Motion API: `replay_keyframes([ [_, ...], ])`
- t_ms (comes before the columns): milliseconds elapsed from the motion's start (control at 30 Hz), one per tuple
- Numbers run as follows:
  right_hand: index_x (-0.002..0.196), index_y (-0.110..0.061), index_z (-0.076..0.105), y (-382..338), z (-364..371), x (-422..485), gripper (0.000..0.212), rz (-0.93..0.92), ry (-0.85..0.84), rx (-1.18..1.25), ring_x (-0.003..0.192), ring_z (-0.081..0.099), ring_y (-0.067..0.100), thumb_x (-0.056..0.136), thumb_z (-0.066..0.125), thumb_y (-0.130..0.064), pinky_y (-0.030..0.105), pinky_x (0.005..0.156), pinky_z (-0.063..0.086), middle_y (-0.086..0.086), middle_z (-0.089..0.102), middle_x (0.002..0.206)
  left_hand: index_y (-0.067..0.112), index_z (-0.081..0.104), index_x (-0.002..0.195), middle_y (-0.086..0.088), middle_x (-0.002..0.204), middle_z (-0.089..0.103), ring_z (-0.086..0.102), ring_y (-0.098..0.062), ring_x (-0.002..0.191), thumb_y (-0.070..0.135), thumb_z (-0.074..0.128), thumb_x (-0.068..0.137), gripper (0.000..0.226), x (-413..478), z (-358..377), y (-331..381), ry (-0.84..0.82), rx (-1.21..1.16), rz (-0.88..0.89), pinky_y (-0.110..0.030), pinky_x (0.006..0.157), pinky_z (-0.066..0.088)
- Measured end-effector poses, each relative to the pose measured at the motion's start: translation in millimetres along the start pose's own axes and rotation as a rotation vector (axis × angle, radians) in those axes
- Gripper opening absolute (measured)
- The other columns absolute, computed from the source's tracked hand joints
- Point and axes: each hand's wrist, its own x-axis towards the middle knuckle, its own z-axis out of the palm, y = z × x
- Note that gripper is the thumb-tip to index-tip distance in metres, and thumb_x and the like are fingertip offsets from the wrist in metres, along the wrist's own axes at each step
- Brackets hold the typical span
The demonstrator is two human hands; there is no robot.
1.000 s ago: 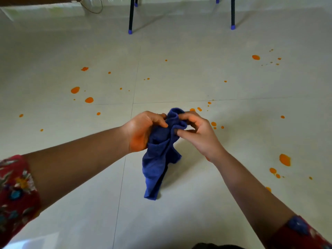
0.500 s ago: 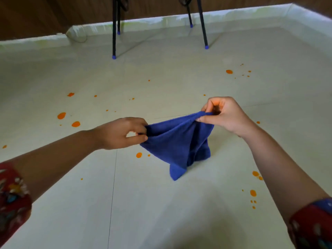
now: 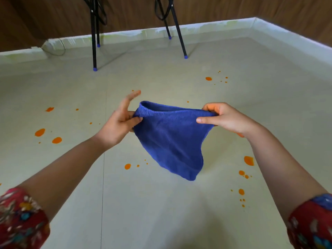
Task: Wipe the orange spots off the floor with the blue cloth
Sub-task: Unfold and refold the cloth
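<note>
- Since it fills nearly the whole view, we start with the floor [image 3: 161, 221]: pale, glossy tiles with thin joints. It is closed at the far side by a pale skirting [image 3: 215, 26] under a brown wooden wall [image 3: 233, 8].
- One blue cloth [image 3: 170, 139] hangs in the middle, held up over the floor and stretched between both hands. It is deep blue with a towelling nap. Its hemmed top edge runs almost level from hand to hand, and the rest sags in a narrowing fold to a rounded tip low on the right. We cannot tell whether that tip touches the tiles.
- Two sleeves [image 3: 19, 220], red with a flower print, show at the bottom corners, one on each bare forearm.
- We see two hands, well apart, each at one end of the cloth's top edge. The left hand [image 3: 116, 128] pinches its corner between thumb and a finger, while its other fingers stand straight and spread, clear of the fabric. The right hand [image 3: 228, 119] has its fingers curled over the edge and its thumb pressed flat on the near face.
- Four thin black legs [image 3: 93, 44] with blue tips stand at the far end of the floor, in two pairs.
- The orange spots [image 3: 39, 132] lie scattered on both sides of the cloth. We count at least eight larger blots, plus many specks too small to count.
</note>
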Motion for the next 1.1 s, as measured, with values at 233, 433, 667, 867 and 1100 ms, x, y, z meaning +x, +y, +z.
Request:
replay_keyframes([
  [233,0.106,-0.019,0.069,24,41,5,0.029,0.161,-0.003,0.798,0.100,0.067,0.012,0.088,0.062,-0.040,0.029,0.086,0.053,-0.003,0.072,0.108,0.020,0.066,0.111,0.002,0.099,0.073,0.070,-0.013,0.087,0.027,0.062,0.087,0.026,-2,6,-29,0.076,-0.271,-0.263,-0.024,0.069,0.054],
  [433,0.133,-0.027,0.054,90,129,-4,0.046,0.573,0.148,0.949,0.106,0.067,0.020,0.093,0.054,-0.050,0.036,0.081,0.057,0.002,0.067,0.122,0.036,0.040,0.142,-0.002,0.122,0.065,0.062,-0.024,0.113,0.039,0.078,0.073,0.078,-25,32,-92,0.088,-0.155,-0.644,-0.036,0.084,0.053],
  [667,0.122,-0.022,0.060,89,130,-30,0.055,0.282,-0.068,-0.110,0.105,0.062,0.016,0.072,0.080,-0.012,0.024,0.084,0.049,-0.004,0.065,0.111,0.030,0.066,0.105,0.008,0.099,0.065,0.061,-0.015,0.093,0.017,0.075,0.063,0.045,-48,48,-97,-0.102,0.498,-0.496,-0.020,0.068,0.046],
  [867,0.090,-0.016,0.074,79,107,-24,0.015,-0.082,0.319,-0.467,0.103,0.055,0.024,0.076,0.072,-0.010,0.025,0.084,0.036,0.001,0.059,0.108,0.021,0.062,0.077,0.004,0.114,0.049,0.053,-0.012,0.092,0.010,0.078,0.070,0.021,-42,37,-88,0.111,0.449,-0.163,-0.018,0.070,0.041],
  [1100,0.080,-0.006,0.061,92,83,-64,0.010,0.093,-0.244,0.095,0.062,0.050,0.006,0.082,0.071,-0.003,0.021,0.059,0.037,-0.003,0.054,0.068,0.009,0.057,0.082,0.008,0.066,0.058,0.058,-0.007,0.065,0.014,0.070,0.070,0.019,-69,42,-82,-0.294,-0.078,-0.443,-0.020,0.056,0.047],
])
